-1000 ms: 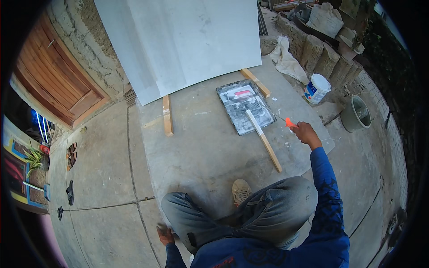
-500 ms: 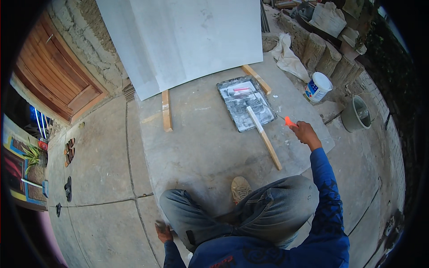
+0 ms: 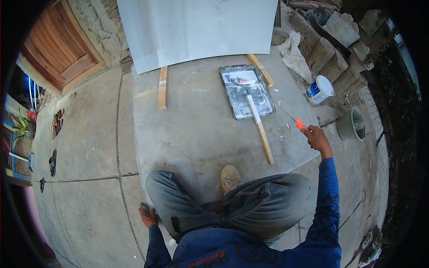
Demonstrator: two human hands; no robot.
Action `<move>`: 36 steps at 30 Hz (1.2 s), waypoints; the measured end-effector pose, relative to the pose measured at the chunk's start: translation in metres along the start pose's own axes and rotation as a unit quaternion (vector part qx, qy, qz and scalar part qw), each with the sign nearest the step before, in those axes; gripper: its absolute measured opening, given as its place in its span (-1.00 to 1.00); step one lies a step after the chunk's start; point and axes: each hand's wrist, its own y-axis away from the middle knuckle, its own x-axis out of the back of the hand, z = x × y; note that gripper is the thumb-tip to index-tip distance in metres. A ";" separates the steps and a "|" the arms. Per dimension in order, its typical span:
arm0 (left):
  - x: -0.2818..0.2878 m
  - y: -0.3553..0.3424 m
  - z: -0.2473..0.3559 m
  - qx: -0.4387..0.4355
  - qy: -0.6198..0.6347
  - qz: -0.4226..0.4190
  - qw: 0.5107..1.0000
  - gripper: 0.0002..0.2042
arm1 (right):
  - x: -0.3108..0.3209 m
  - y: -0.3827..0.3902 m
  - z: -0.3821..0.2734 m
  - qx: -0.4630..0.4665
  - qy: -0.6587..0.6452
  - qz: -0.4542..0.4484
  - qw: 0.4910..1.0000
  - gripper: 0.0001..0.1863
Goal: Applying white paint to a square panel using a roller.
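My right hand (image 3: 318, 139) is closed around the orange handle (image 3: 300, 125) of what looks like a paint roller. Its thin metal rod reaches to a dark, paint-smeared tray (image 3: 229, 100); the roller's head cannot be made out clearly. White paint covers much of the tray's inside, with a pink-red patch near its far end. A wooden stick (image 3: 264, 142) with a white-coated end lies with that end on the tray and the other on the floor. My left hand (image 3: 148, 215) is low beside my left knee, fingers apart, holding nothing visible.
Ahead, a large grey-white panel (image 3: 201, 31) has its near edge over two wooden battens (image 3: 163, 89). At the right stand a white paint bucket (image 3: 319, 90) and a grey bucket (image 3: 351, 124), with a white sack (image 3: 295, 58) behind. Sandals (image 3: 57, 123) lie at the left.
My right hand has drawn the orange handle a little away from the tray, showing more of the rod. The whole view has shifted. My left hand remains beside the knee.
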 end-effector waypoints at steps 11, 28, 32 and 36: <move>0.004 0.003 0.014 0.000 0.009 -0.004 1.000 -0.22 | 0.014 -0.004 -0.009 0.004 0.034 0.021 0.999 -0.55; 0.003 0.006 0.018 -0.007 -0.019 0.004 1.000 -0.22 | -0.066 -0.061 -0.013 0.075 0.046 0.069 0.994 -0.52; 0.006 0.004 0.016 -0.012 -0.005 0.003 1.000 -0.22 | -0.071 -0.063 -0.005 0.098 0.085 0.079 0.988 -0.53; 0.012 0.007 0.017 0.008 0.038 -0.009 0.999 -0.22 | -0.023 -0.026 -0.045 0.037 0.069 0.023 0.997 -0.52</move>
